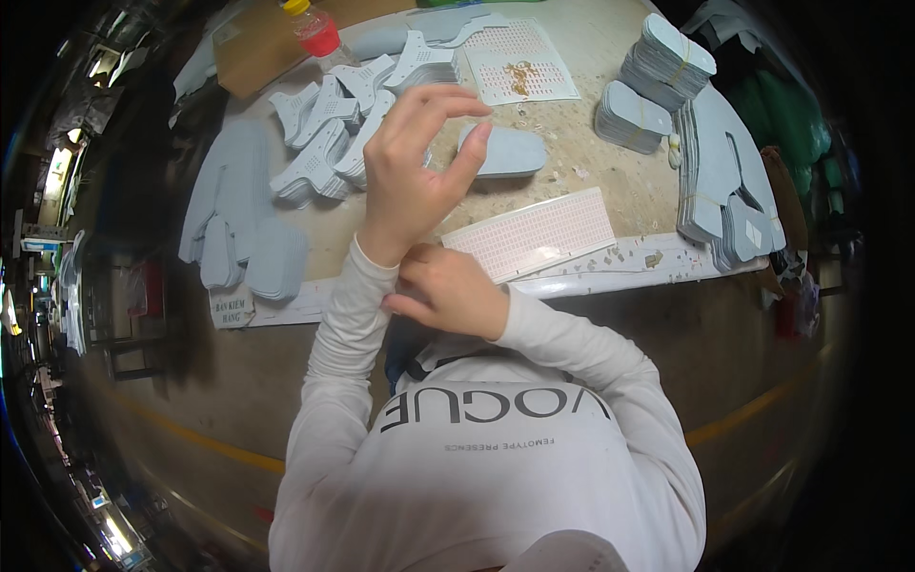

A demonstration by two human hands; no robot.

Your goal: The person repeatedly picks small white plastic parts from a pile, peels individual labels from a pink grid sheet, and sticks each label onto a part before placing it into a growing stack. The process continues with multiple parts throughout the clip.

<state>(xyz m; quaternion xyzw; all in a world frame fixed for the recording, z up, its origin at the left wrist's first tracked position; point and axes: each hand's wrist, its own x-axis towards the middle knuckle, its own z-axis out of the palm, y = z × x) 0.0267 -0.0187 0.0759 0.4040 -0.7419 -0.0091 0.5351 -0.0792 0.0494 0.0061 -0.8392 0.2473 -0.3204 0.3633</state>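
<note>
My left hand point(419, 167) is raised over the table, its fingers curved and apart, with nothing in it. Across its wrist comes my right hand point(453, 291), fingers curled, thumb against the white left sleeve point(348, 305) just below the cuff. It seems to pinch the sleeve fabric; the fingertips are partly hidden. Behind my left hand lies a small stack of rounded light-grey pieces point(515, 154). A white sheet with rows of small red-printed labels point(538, 234) rests near the table's front edge, just beyond my right hand.
Stacks of branched, perforated grey pieces point(319, 153) stand at the back left. Flat grey pieces point(229, 210) lie farther left; banded stacks point(667, 62) stand at right. A second label sheet point(522, 62) bears brownish bits. A bottle with red liquid point(315, 33) stands at the back.
</note>
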